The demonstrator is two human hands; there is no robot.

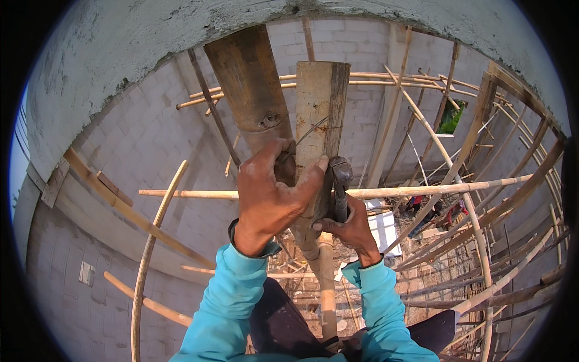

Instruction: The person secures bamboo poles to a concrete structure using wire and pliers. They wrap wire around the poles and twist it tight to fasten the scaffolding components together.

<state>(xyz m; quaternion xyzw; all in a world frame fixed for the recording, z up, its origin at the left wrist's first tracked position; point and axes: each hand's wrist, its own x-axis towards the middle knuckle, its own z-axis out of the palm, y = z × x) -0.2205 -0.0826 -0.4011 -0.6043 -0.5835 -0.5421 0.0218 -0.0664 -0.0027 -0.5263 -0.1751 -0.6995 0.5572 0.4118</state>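
Note:
A pale, rust-spotted wooden plank (319, 102) stands out ahead of me, beside a wider brown bamboo piece (244, 78). My left hand (274, 181) is closed round the plank, its thumb lying near the right edge and its fingers curled at the left side. A thin, dark wire or nail (312, 129) slants across the plank just above this hand. Close beside the plank on the right, my right hand (353, 229) grips a dark hammer (341, 172) with its head up. The fingers behind the handle are partly hidden. Below both hands, a bamboo pole (327, 283) runs down between my legs.
A horizontal bamboo pole (440, 190) crosses behind my hands. A rough concrete edge (151, 36) arches overhead. Bamboo scaffolding (479, 223) fills the right side, against grey block walls (145, 114). Far below lies a littered floor with a white sheet (384, 232).

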